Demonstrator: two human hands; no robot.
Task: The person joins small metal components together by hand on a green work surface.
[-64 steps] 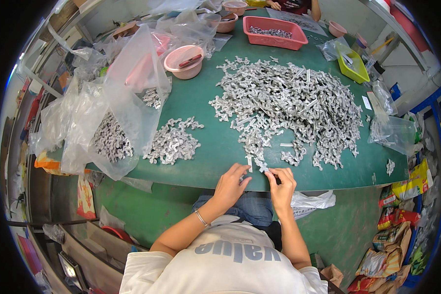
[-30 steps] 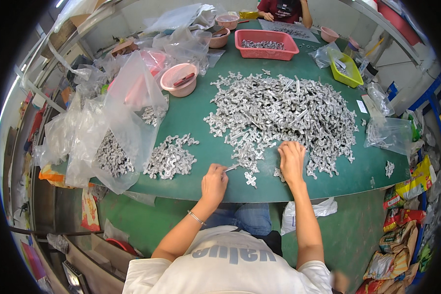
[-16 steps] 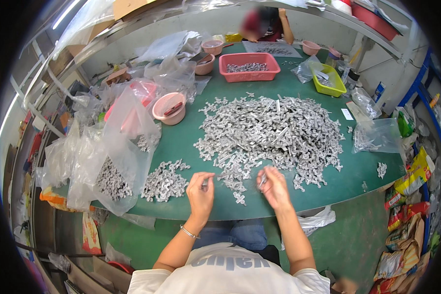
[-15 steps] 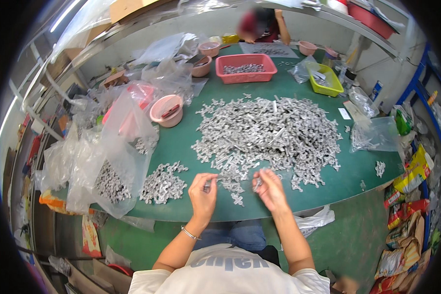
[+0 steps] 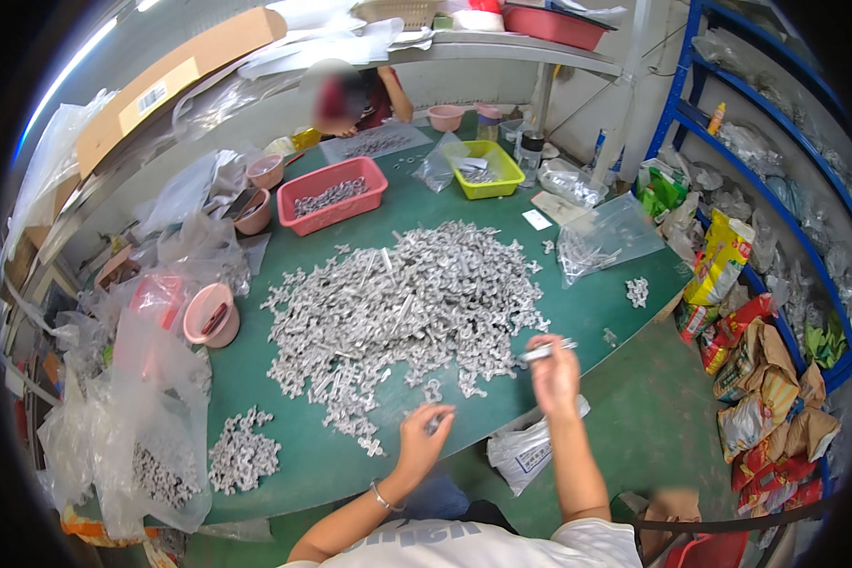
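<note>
A broad heap of small grey metal-looking parts (image 5: 398,303) covers the middle of the green table, with a few longer straight bars among them. Just off the heap's lower right edge, my right hand (image 5: 555,381) grips a slim silvery bar (image 5: 548,350) between thumb and fingers. My left hand (image 5: 424,439) is closed, thumb near the fingertips, over the table by the heap's near edge; what it holds, if anything, is too small to make out. One loose part (image 5: 433,390) lies just beyond it. A smaller pile of similar parts (image 5: 244,451) sits to the left.
Clear plastic bags (image 5: 151,417) crowd the left side, beside a pink bucket (image 5: 212,315). Farther back are a pink tray (image 5: 333,195) of parts and a yellow-green basket (image 5: 488,171). Another person (image 5: 388,99) sits across the table. A blue rack (image 5: 776,90) stands right.
My view has swung right, so the table appears farther left. My right hand has moved right, away from my left hand, and the silvery bar now shows in it. My left hand stays closed.
</note>
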